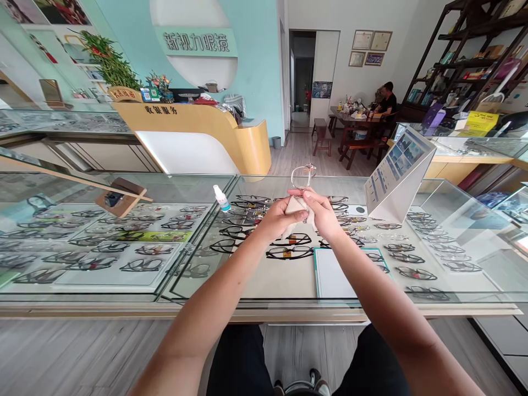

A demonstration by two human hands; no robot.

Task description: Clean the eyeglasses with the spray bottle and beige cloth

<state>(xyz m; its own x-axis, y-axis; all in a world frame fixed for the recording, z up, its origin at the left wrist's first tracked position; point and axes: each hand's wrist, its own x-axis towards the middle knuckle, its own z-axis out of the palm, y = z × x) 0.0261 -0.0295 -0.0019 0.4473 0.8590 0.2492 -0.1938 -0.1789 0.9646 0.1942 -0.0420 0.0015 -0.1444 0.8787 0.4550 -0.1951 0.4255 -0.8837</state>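
Both my hands meet above the glass display counter [264, 286]. My left hand [277, 217] is closed around a pale cleaning cloth [295, 207] folded over part of a pair of thin-rimmed glasses [303, 175]. My right hand [322, 213] pinches the same cloth and glasses from the other side. One round lens and a temple stick up above my fingers. A small white spray bottle [221, 198] with a blue cap stands on the glass just left of my hands.
Under the glass lie several rows of spectacle frames [289, 252]. A white tray [332, 272] sits below my right forearm. A slanted display card [396, 176] stands at right. A wooden mirror stand [120, 196] is at left. A person sits at a far table [386, 102].
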